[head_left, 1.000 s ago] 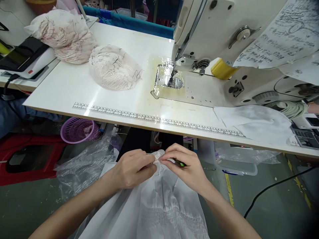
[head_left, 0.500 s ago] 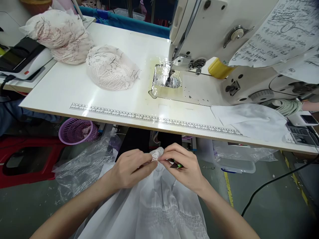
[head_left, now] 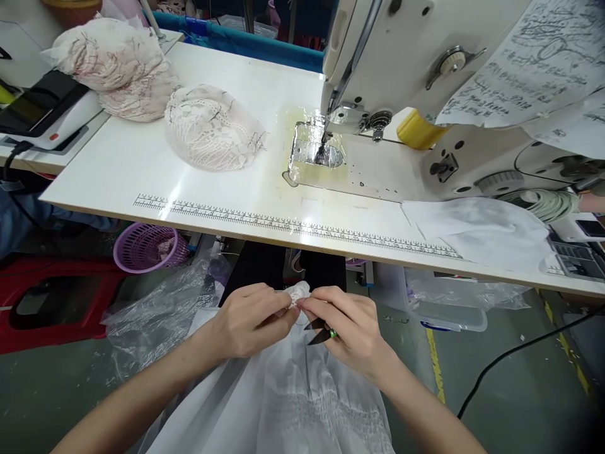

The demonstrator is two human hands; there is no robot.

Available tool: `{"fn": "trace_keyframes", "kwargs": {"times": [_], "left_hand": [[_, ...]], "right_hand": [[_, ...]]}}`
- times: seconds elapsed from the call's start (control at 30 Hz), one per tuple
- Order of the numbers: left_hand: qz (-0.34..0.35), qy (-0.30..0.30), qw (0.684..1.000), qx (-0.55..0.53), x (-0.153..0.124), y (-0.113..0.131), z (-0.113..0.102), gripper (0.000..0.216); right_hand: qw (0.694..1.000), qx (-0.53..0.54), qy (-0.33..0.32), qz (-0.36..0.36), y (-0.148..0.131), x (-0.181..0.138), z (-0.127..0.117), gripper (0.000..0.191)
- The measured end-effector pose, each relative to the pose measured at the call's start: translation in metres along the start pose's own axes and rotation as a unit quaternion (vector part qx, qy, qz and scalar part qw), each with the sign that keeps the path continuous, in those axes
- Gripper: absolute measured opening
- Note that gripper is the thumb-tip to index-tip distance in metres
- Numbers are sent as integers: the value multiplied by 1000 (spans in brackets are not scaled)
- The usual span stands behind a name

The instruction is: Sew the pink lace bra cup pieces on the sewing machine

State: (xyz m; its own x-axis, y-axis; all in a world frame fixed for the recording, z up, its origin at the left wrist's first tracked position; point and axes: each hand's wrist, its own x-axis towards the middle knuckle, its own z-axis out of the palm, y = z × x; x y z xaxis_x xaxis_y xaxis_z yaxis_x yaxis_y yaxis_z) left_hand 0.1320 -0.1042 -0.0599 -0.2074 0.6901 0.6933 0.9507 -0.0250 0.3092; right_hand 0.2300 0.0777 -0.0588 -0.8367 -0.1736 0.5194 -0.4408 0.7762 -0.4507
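A white garment [head_left: 265,403] with a gathered, shirred band hangs over my lap. My left hand [head_left: 255,318] pinches its bunched lace edge [head_left: 299,292] between thumb and fingers. Close beside it, my right hand [head_left: 350,325] has its thumb and forefinger tips together at the same edge. Tucked in that right hand is a pair of thread snips [head_left: 319,337], dark pointed blades apart and pointing left, with a bit of green at the grip. The fingertips hide the exact spot of fabric between the hands.
Ahead stands a white sewing machine [head_left: 378,69] on a table [head_left: 246,195] with a printed ruler. Lace pieces [head_left: 212,129] lie left, white cloth [head_left: 491,230] right. Below are a purple basket [head_left: 146,249], a red stool [head_left: 70,268] and a clear plastic bin [head_left: 449,315].
My right hand has turned slightly, and the snips' blades now show more, pointing left below the fingers. The lace edge has shifted a little between my fingertips.
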Motion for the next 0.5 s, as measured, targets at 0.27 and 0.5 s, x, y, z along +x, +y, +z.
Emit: {"fn": "trace_keyframes", "kwargs": {"times": [0.27,0.5], "left_hand": [[7,12,1000,24,1,0,4,15],[8,16,1000,12,1,-1,2,16]], "right_hand": [[997,-58,38,-44,-3,4,0,23],[994,89,42,58,2,5,-4,22]]}}
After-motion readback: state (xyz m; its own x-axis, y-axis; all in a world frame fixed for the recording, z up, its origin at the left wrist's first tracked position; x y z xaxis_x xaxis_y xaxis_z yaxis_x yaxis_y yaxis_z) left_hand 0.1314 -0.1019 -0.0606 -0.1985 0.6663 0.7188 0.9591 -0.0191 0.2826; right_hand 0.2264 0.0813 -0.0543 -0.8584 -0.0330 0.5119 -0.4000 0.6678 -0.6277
